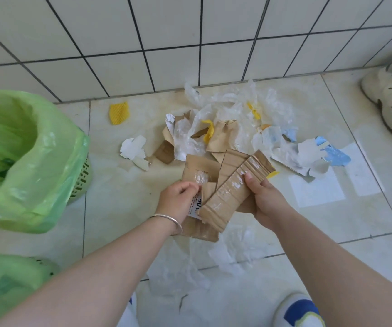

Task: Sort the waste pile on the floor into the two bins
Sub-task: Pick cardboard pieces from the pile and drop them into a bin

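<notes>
where cardboard point(223, 197) covers right hand point(266, 199) | fingers hidden

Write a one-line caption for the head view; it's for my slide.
Both hands, left hand and right hand, grip taped cardboard pieces above floor waste, beside green-lined bins.

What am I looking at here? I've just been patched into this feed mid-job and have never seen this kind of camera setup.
There is one picture, from a camera on a person's head, looking down at their bare arms. The left hand and right hand both grip torn, taped cardboard pieces. On the tiled floor beyond lies the waste pile: clear plastic, brown paper, white and blue scraps, yellow bits. Two bins lined with green bags stand at left, one far, one near.
</notes>
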